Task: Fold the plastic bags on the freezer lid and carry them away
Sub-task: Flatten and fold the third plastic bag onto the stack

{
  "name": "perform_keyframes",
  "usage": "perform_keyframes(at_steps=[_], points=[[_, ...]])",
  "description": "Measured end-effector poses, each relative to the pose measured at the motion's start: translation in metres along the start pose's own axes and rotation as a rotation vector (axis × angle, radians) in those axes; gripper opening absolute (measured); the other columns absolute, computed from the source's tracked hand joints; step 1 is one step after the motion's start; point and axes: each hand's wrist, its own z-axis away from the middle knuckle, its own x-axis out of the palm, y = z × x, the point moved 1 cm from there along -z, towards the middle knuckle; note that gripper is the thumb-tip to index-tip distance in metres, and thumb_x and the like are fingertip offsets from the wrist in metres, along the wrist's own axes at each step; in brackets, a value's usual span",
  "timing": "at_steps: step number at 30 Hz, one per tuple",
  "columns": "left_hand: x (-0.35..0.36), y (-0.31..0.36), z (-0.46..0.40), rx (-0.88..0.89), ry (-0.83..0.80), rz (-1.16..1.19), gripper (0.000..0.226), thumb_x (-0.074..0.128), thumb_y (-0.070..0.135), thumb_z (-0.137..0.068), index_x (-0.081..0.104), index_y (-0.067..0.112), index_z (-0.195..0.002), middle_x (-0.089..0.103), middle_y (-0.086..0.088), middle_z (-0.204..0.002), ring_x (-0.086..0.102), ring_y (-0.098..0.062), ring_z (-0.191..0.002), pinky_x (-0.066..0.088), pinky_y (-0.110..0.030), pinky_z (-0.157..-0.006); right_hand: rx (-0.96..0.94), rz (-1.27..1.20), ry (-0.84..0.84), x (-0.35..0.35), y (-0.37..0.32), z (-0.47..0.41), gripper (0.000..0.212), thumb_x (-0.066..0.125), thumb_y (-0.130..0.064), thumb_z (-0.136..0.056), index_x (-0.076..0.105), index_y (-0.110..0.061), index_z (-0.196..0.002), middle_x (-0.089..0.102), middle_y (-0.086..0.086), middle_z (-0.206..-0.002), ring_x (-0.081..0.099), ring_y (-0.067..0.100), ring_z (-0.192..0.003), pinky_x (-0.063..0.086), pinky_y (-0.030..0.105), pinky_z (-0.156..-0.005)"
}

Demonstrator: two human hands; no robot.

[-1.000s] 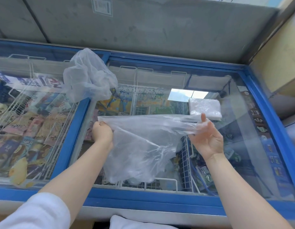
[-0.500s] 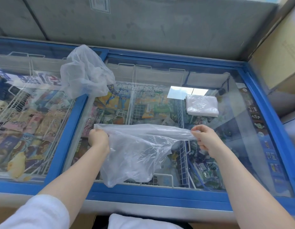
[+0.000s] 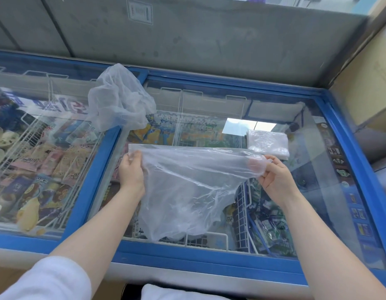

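- A chest freezer (image 3: 209, 256) with a blue frame and glass lid (image 3: 306, 191) stands against a grey wall (image 3: 209, 40); packaged ice cream shows in wire baskets under the glass.
- A clear bag (image 3: 187, 187) is held stretched above the lid, its top edge pulled level, the rest sagging toward the freezer's near edge.
- The left hand (image 3: 130, 172) holds the bag's left top corner; its grip is pinching the plastic between thumb and curled fingers.
- The right hand (image 3: 274, 176) holds the bag's right top corner; its grip is closed on bunched plastic, fingertips showing pink through the film.
- A folded stack (image 3: 267, 144) of plastic bags lies flat on the lid just beyond the right hand, apart from it.
- A crumpled bag (image 3: 120, 100) sits on the lid's blue centre bar, beyond the left hand.
- White sleeve (image 3: 47, 280) at the near left of the freezer.
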Motion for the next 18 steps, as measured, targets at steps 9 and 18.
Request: perform_keyframes(at_steps=[9,18], points=[[0.017,0.025,0.010,0.197,-0.129,-0.130,0.025,0.049,0.032,-0.096,0.058,0.020,-0.075,0.051,0.001,-0.071,0.047,-0.016,-0.069,0.044,-0.033,-0.068,-0.241,1.148,0.282,0.021,-0.002,-0.012,0.022,0.047,-0.028,-0.095,0.061,-0.019,-0.108,0.042,0.008,-0.133,0.035,0.026,-0.126,0.031,0.040,-0.101],[0.029,0.041,0.031,0.331,-0.308,-0.041,0.038,0.048,0.025,-0.096,0.037,0.019,-0.060,0.030,0.012,-0.054,0.028,-0.004,-0.050,0.030,-0.016,-0.048,-0.531,1.237,-0.480,0.138,0.025,0.012,0.021,0.064,-0.028,-0.087,0.057,-0.012,-0.100,0.058,-0.003,-0.107,0.052,0.015,-0.098,0.038,0.026,-0.087]])
